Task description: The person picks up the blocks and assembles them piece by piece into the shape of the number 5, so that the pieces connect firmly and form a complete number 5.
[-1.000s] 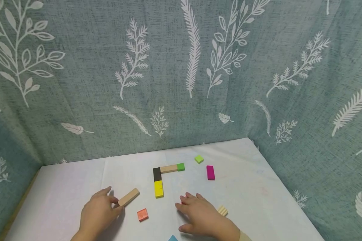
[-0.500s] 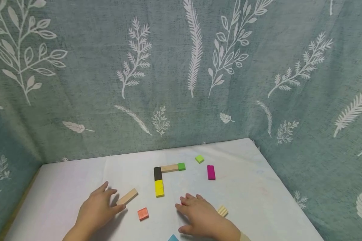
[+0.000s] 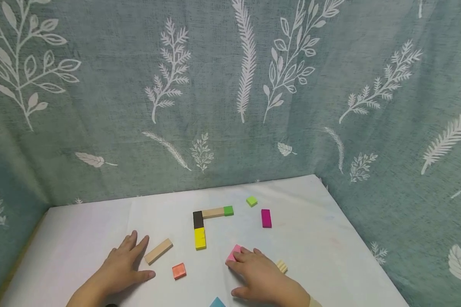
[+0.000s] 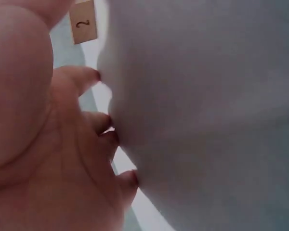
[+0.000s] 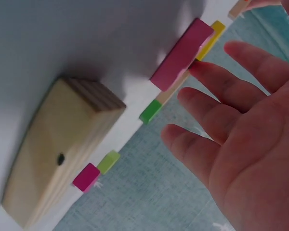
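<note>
My left hand (image 3: pixel 119 268) lies spread on the white table, palm down and holding nothing. Just right of it rests a plain wooden block (image 3: pixel 159 251), apart from the fingers; the left wrist view shows a "2" on a wooden piece (image 4: pixel 83 21) past the thumb. My right hand (image 3: pixel 263 277) reaches over a pink block (image 3: pixel 233 253), its fingers extended and fingertips right at the block's near side. In the right wrist view the pink block (image 5: pixel 182 54) lies beside those fingertips. A ribbed wooden block (image 5: pixel 62 154) sits by the right hand, partly hidden by it in the head view.
Black (image 3: pixel 198 219), yellow (image 3: pixel 200 238), wooden (image 3: pixel 213 212) and green (image 3: pixel 228 210) blocks form an L-shaped corner. An orange block (image 3: pixel 179 270) lies between the hands, a blue one (image 3: pixel 217 302) at the front. Lime (image 3: pixel 251 201) and magenta (image 3: pixel 266 218) blocks lie back right. Patterned curtains (image 3: pixel 215 85) surround the table.
My left hand has come off the wooden block, spread its fingers and shifted left. My right hand has moved slightly right, uncovering more of the pink block.
</note>
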A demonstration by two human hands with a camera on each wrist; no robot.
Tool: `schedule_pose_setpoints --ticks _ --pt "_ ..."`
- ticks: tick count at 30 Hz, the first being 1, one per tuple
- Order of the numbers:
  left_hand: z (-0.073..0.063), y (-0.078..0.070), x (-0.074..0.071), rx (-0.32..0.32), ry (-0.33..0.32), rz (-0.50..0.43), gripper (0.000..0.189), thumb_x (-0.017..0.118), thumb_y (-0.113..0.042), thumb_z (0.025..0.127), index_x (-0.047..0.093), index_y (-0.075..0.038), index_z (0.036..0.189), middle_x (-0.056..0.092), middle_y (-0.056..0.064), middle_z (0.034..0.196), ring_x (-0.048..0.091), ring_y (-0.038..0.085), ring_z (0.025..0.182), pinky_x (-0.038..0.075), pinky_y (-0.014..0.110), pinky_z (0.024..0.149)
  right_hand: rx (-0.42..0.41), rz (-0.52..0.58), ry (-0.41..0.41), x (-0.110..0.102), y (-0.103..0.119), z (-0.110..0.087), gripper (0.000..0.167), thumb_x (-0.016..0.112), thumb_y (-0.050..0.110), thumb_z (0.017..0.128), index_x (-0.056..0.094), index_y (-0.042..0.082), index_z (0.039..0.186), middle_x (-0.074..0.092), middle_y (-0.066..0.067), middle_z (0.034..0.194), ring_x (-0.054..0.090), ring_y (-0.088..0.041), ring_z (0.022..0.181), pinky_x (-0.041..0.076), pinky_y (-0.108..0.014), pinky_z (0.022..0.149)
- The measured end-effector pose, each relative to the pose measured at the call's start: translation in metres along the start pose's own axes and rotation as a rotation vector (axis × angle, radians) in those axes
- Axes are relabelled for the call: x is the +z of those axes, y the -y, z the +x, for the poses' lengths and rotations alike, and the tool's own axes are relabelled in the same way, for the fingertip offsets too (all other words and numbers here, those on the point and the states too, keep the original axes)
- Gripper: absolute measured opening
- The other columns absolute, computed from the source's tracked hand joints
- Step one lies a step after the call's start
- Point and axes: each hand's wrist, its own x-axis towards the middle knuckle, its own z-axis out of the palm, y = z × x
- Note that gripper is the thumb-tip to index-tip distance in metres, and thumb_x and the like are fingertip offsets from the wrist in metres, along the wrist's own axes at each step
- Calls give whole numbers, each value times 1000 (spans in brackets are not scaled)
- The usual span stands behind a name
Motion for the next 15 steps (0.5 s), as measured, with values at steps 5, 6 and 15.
schedule_pose_setpoints --ticks 5,6,15 --pt "5 -5 -2 53 -133 4 67 80 -59 74 73 -14 124 41 34 151 38 57 138 38 75 100 -9 6 -14 2 -1 -3 69 74 58 84 56 30 144 53 6 151 45 -17 145 38 -57 116" --pt "6 -6 -3 48 -153 5 56 82 -53 75 77 -15 116 45 32 150 41 57 136 41 74 99 -18 10 -16 2 -1 -4 69 74 58 84 56 30 144 54 6 151 45 -17 145 38 -57 116" --pt "5 -10 -11 46 -151 -59 23 77 -27 89 75 -10 103 56 21 143 55 48 128 49 63 98 -53 0 -29 1 4 -4 67 74 57 85 57 29 143 53 6 151 44 -15 146 38 -55 117"
